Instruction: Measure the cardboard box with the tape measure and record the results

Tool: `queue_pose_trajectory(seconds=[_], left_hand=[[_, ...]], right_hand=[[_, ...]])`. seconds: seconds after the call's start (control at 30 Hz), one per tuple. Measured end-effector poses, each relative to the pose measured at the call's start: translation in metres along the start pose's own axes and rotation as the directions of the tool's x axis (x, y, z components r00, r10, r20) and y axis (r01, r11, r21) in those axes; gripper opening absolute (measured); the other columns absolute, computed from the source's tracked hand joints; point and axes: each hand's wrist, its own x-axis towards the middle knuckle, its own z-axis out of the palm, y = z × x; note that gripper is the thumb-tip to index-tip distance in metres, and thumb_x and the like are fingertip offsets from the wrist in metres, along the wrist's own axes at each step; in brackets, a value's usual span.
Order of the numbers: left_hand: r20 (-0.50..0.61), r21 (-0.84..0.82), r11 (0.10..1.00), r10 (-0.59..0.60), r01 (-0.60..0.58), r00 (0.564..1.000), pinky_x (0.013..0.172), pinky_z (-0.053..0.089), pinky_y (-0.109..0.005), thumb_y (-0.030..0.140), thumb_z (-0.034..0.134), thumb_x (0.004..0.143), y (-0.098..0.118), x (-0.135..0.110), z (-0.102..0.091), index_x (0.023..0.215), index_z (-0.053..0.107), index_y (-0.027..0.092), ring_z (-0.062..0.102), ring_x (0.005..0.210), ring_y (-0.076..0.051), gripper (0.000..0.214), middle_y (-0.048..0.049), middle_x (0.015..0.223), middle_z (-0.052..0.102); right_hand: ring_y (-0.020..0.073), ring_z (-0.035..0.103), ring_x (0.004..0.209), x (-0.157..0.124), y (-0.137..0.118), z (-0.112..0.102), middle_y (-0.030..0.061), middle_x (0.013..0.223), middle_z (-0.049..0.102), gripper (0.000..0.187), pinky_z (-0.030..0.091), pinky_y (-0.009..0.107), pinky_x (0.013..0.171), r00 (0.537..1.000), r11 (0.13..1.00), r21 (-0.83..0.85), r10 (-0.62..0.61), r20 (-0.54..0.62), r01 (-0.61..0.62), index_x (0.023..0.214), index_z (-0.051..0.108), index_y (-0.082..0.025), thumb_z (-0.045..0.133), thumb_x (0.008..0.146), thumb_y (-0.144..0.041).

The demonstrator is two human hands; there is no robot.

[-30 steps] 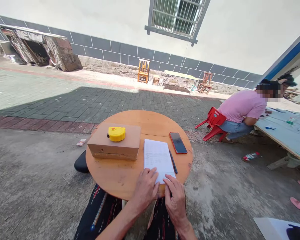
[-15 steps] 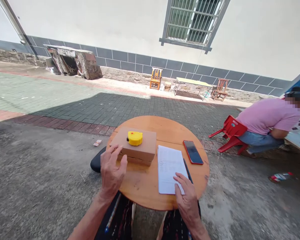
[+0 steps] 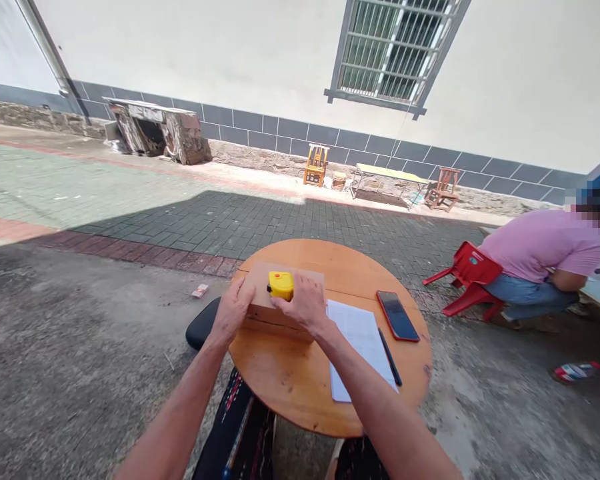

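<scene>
A yellow tape measure (image 3: pixel 281 285) sits on top of a brown cardboard box (image 3: pixel 260 273) at the left of a round wooden table. My right hand (image 3: pixel 305 303) reaches across to it, thumb at its near side and fingers closed along its right side. My left hand (image 3: pixel 235 310) grips the box's left front corner, covering that corner. Right of the box lies a white notebook (image 3: pixel 355 337) with writing on its page, partly under my right forearm. A black pen (image 3: pixel 390 357) lies along its right edge.
On the round table (image 3: pixel 280 373), a phone (image 3: pixel 398 316) in a red case lies at the right. A black rounded object (image 3: pixel 203 327) stands beside the table's left edge. A person in a pink shirt (image 3: pixel 545 243) sits on a red chair (image 3: pixel 475 267) to the right. A bottle (image 3: pixel 577 371) lies on the ground.
My right hand has left the notebook and moved left to the tape measure. My left hand has come down onto the box's corner. The view has shifted slightly.
</scene>
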Motion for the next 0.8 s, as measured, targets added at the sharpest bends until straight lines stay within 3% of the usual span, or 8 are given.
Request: queue_pose_trajectory(seconds=[0.1, 0.17, 0.23, 0.3, 0.4, 0.5, 0.7, 0.8], left_hand=[[0.025, -0.041, 0.999, 0.004, -0.003, 1.000, 0.099, 0.048, -0.039, 0.049, 0.050, 0.086, -0.001, -0.007, -0.002, 0.131, 0.057, 0.016, 0.061, 0.114, -0.026, 0.056, -0.0096, 0.127, 0.065], [0.005, -0.051, 0.999, -0.008, 0.008, 1.000, 0.102, 0.046, -0.040, 0.050, 0.052, 0.086, -0.004, -0.016, -0.004, 0.134, 0.054, 0.016, 0.059, 0.116, -0.027, 0.059, -0.0103, 0.130, 0.063], [-0.045, -0.067, 0.998, -0.025, 0.022, 0.999, 0.106, 0.043, -0.041, 0.051, 0.054, 0.085, -0.009, -0.030, -0.007, 0.138, 0.051, 0.018, 0.057, 0.120, -0.028, 0.062, -0.0099, 0.133, 0.061], [-0.108, -0.094, 0.995, -0.038, 0.028, 0.993, 0.109, 0.041, -0.041, 0.051, 0.057, 0.085, -0.015, -0.049, -0.009, 0.139, 0.050, 0.022, 0.055, 0.124, -0.028, 0.062, -0.0079, 0.135, 0.060], [-0.180, -0.109, 0.993, -0.056, 0.037, 0.982, 0.114, 0.036, -0.042, 0.051, 0.058, 0.085, -0.028, -0.084, -0.007, 0.140, 0.048, 0.025, 0.049, 0.132, -0.028, 0.062, -0.0055, 0.142, 0.055], [-0.169, -0.149, 0.987, -0.086, 0.061, 0.982, 0.116, 0.034, -0.042, 0.050, 0.057, 0.086, -0.042, -0.113, -0.001, 0.145, 0.041, 0.026, 0.045, 0.135, -0.028, 0.065, -0.0047, 0.147, 0.049], [-0.141, -0.219, 0.975, -0.076, 0.044, 0.987, 0.118, 0.031, -0.045, 0.051, 0.057, 0.087, -0.061, -0.127, 0.011, 0.148, 0.034, 0.025, 0.041, 0.139, -0.028, 0.070, -0.0085, 0.148, 0.047], [-0.156, -0.245, 0.969, -0.036, -0.003, 0.987, 0.116, 0.033, -0.048, 0.050, 0.062, 0.084, -0.070, -0.124, 0.015, 0.145, 0.039, 0.021, 0.044, 0.136, -0.031, 0.072, -0.0115, 0.145, 0.050]], right_hand=[[0.0282, 0.062, 0.105, -0.015, 0.005, -0.006, 0.0104, 0.112, 0.069, 0.057, 0.044, 0.044, 0.095, 0.994, 0.963, 0.267, 0.003, -0.111, 0.027, 0.120, 0.059, -0.018, 0.076, 0.071, -0.041], [0.0258, 0.061, 0.108, -0.034, 0.011, -0.016, 0.0095, 0.121, 0.066, 0.061, 0.046, 0.040, 0.095, 0.974, 0.863, 0.504, 0.082, -0.213, 0.037, 0.126, 0.056, -0.019, 0.075, 0.073, -0.041], [0.0248, 0.061, 0.110, -0.055, 0.017, -0.026, 0.0101, 0.127, 0.063, 0.063, 0.048, 0.038, 0.094, 0.924, 0.737, 0.675, 0.234, -0.302, 0.034, 0.131, 0.052, -0.019, 0.073, 0.076, -0.043], [0.0249, 0.063, 0.108, -0.076, 0.024, -0.032, 0.0111, 0.125, 0.064, 0.063, 0.050, 0.039, 0.093, 0.846, 0.610, 0.792, 0.405, -0.347, 0.033, 0.133, 0.050, -0.018, 0.070, 0.079, -0.045], [0.0255, 0.066, 0.104, -0.100, 0.032, -0.029, 0.0107, 0.115, 0.067, 0.052, 0.053, 0.041, 0.089, 0.764, 0.382, 0.924, 0.585, -0.270, 0.034, 0.125, 0.055, -0.018, 0.064, 0.084, -0.048], [0.0242, 0.068, 0.099, -0.115, 0.035, -0.017, 0.0091, 0.109, 0.069, 0.043, 0.055, 0.041, 0.086, 0.745, 0.219, 0.975, 0.643, -0.177, 0.043, 0.116, 0.059, -0.019, 0.061, 0.086, -0.049], [0.0192, 0.067, 0.092, -0.132, 0.036, 0.002, 0.0046, 0.104, 0.070, 0.042, 0.054, 0.036, 0.086, 0.723, 0.093, 0.993, 0.680, -0.121, 0.078, 0.115, 0.059, -0.020, 0.066, 0.084, -0.048], [0.0188, 0.066, 0.094, -0.135, 0.038, 0.009, 0.0036, 0.107, 0.069, 0.043, 0.053, 0.034, 0.086, 0.707, 0.105, 0.992, 0.698, -0.119, 0.063, 0.116, 0.057, -0.021, 0.068, 0.083, -0.047]])
